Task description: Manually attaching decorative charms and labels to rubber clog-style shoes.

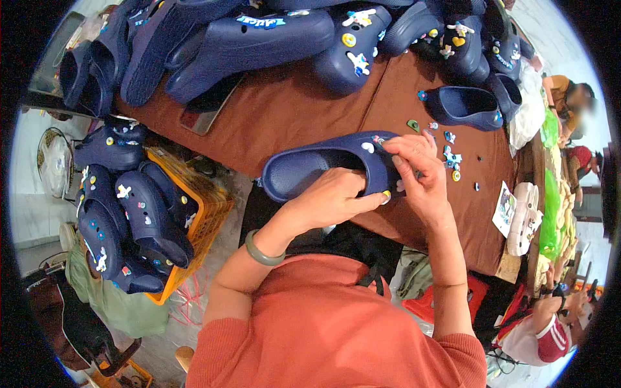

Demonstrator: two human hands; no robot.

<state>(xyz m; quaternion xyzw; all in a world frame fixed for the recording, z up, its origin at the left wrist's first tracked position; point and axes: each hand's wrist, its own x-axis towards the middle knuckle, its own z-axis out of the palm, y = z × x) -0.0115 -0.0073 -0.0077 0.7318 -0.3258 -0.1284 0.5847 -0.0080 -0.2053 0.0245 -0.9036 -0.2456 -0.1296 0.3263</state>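
A navy blue clog [294,168] lies in front of me, its toe pointing right and its heel left. My left hand [339,197] grips it, fingers reaching into the foot opening and thumb on the outside by a small yellow charm [387,196]. Over the toe, my right hand [422,171] is closed, thumb and forefinger pinched at the upper; whatever they hold is hidden. A white heart charm [368,147] sits on the upper beside these fingers. Several loose charms [452,157] lie on the brown cloth just right of my right hand.
A second navy clog [466,107] rests at the back right. Charm-covered clogs [259,42] are heaped along the far edge. More fill a yellow crate [217,210] at left. A white clog [522,220] stands at right, and other people [550,330] sit beyond it.
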